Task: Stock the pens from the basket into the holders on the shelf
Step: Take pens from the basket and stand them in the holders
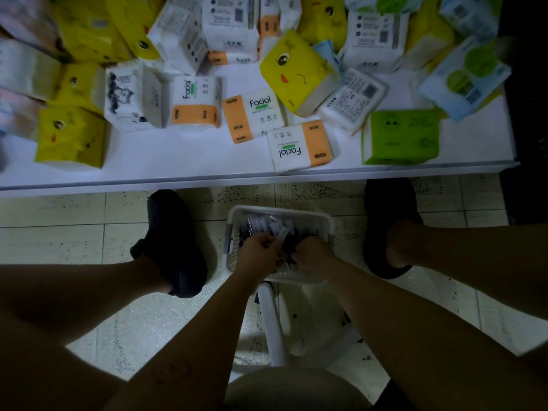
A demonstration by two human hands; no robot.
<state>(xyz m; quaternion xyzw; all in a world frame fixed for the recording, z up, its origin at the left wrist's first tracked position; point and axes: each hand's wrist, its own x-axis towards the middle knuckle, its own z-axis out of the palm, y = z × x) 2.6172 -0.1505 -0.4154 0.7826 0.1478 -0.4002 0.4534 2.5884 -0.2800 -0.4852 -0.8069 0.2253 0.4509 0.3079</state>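
While both hands are working inside the basket on the floor, the left hand is gripping a few pens and the right hand is reaching into the pile, grip too dark to tell; likely the pickup step, next a lift to holders, none in view.

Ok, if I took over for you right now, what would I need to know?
Left hand: in the white basket, grip around a pale pen.
Right hand: down among the pens; too dark to tell if it holds any.
Basket sits on the floor between the feet, below the shelf of tissue packs.
Done: no pens stocked that I can see.
Left: all pens; no holders in view.
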